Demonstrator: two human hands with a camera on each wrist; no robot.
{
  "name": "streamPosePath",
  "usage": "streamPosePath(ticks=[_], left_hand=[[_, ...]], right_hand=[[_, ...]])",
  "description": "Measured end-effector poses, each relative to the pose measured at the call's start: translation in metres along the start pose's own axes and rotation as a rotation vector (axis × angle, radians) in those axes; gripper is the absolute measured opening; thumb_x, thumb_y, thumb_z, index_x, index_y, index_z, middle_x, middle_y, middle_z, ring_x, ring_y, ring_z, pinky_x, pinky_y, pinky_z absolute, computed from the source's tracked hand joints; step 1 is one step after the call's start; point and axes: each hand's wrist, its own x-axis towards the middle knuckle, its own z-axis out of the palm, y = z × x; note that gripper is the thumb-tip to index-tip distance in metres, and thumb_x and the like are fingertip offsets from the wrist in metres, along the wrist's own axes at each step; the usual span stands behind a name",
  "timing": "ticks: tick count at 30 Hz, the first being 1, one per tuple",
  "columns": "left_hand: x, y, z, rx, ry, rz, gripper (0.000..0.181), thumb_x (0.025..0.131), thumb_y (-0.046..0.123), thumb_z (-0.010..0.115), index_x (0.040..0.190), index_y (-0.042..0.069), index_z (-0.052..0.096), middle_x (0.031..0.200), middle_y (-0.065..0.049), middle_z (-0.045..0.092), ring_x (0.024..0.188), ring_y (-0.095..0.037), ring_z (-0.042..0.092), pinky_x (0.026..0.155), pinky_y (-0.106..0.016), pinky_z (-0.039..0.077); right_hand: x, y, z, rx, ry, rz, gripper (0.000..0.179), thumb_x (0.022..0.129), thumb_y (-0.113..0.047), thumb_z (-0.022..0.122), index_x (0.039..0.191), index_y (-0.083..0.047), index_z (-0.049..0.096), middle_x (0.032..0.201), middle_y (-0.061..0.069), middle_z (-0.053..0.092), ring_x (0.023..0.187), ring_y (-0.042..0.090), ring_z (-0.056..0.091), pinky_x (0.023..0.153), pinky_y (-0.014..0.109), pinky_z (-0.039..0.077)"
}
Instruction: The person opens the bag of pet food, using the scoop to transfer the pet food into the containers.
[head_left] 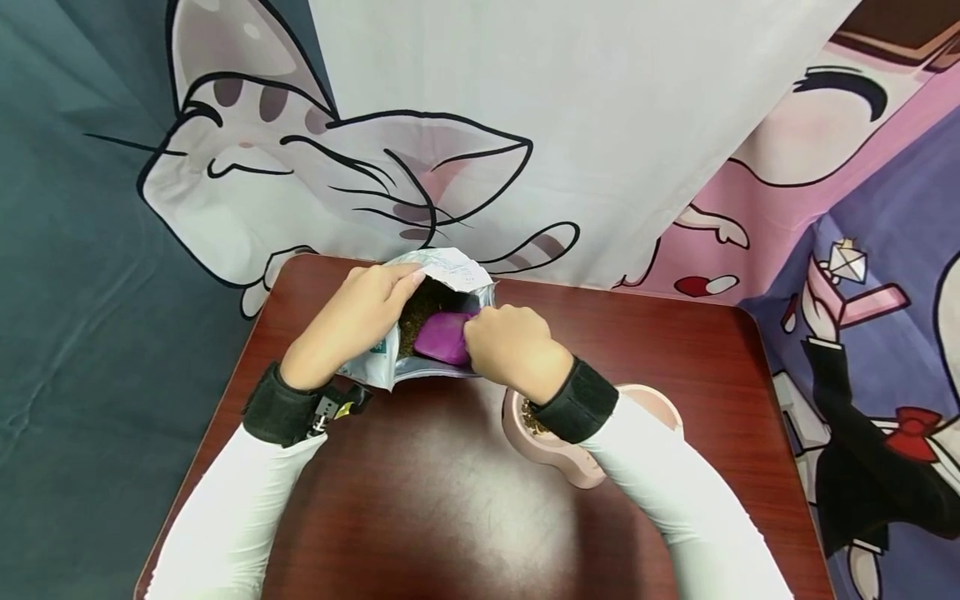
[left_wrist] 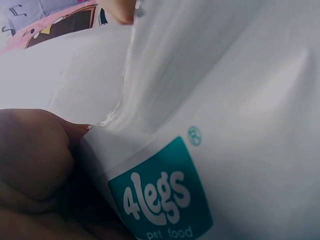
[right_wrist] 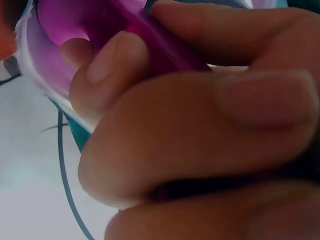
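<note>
A white bag of pet food [head_left: 456, 268], marked "4Legs" on a teal label [left_wrist: 162, 192], stands with its top spread wide. Brown kibble [head_left: 411, 325] shows inside. My left hand [head_left: 356, 312] grips the bag's rim at the left, thumb and fingers on its edge. In my right hand [head_left: 517, 346] is a purple scoop [head_left: 442, 337], its fingers curled round the handle [right_wrist: 170, 50]. The scoop's bowl is in the bag's mouth, over the kibble. Whether the scoop carries any kibble, I cannot tell.
A pale pink double pet bowl [head_left: 551, 454] sits under my right forearm, partly hidden, with some kibble [head_left: 532, 421] in its left side. The reddish-brown table [head_left: 375, 500] meets a cartoon-printed cloth [head_left: 600, 125] at the back.
</note>
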Motion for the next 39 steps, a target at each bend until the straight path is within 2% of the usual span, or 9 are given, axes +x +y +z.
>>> streamPosePath(ticks=[8,13,25,30,35,39], left_hand=[[0.0,-0.001,0.001,-0.003,0.012,0.002,0.041,0.112,0.03,0.044,0.137,0.009,0.067,0.137,-0.011,0.068,0.131,-0.03,0.061,0.112,-0.052,0.047],[0.002,0.0,0.004,-0.012,0.026,0.01,0.038,0.111,0.03,0.045,0.132,0.011,0.071,0.132,-0.008,0.071,0.126,-0.027,0.064,0.107,-0.049,0.049],[0.0,-0.003,0.005,-0.005,0.043,0.019,0.037,0.111,0.029,0.047,0.131,0.01,0.071,0.13,-0.009,0.071,0.122,-0.027,0.065,0.104,-0.049,0.051],[0.0,-0.003,0.006,-0.007,0.036,0.012,0.04,0.111,0.029,0.045,0.137,0.008,0.068,0.136,-0.011,0.068,0.129,-0.029,0.062,0.109,-0.051,0.048],[0.0,-0.004,0.005,-0.002,0.029,0.012,0.04,0.111,0.028,0.045,0.138,0.007,0.067,0.137,-0.012,0.067,0.13,-0.03,0.061,0.11,-0.052,0.048],[0.0,-0.003,0.005,0.001,0.02,0.012,0.041,0.112,0.029,0.044,0.138,0.007,0.066,0.138,-0.012,0.067,0.13,-0.031,0.061,0.111,-0.052,0.047]], right_hand=[[0.019,-0.013,0.007,-0.004,-0.013,-0.001,0.024,0.1,-0.02,0.056,0.101,-0.016,0.079,0.108,0.006,0.076,0.092,0.031,0.074,0.069,0.051,0.062],[0.026,-0.014,0.013,-0.002,-0.038,0.017,0.024,0.1,-0.021,0.056,0.104,-0.016,0.079,0.111,0.007,0.075,0.094,0.031,0.073,0.071,0.051,0.062],[0.037,-0.024,0.036,-0.008,0.095,-0.044,0.024,0.101,-0.02,0.055,0.097,-0.014,0.079,0.097,0.005,0.077,0.083,0.031,0.074,0.065,0.049,0.063],[0.037,-0.024,0.043,0.004,0.138,-0.04,0.022,0.099,-0.02,0.058,0.093,-0.013,0.077,0.094,0.006,0.076,0.081,0.03,0.073,0.064,0.048,0.062],[0.039,-0.022,0.046,0.036,0.127,-0.038,0.02,0.098,-0.022,0.059,0.097,-0.012,0.076,0.097,0.007,0.076,0.085,0.031,0.073,0.067,0.049,0.062],[0.041,-0.021,0.046,0.103,0.097,-0.024,0.02,0.097,-0.023,0.06,0.097,-0.012,0.076,0.1,0.009,0.076,0.089,0.032,0.072,0.071,0.051,0.062]])
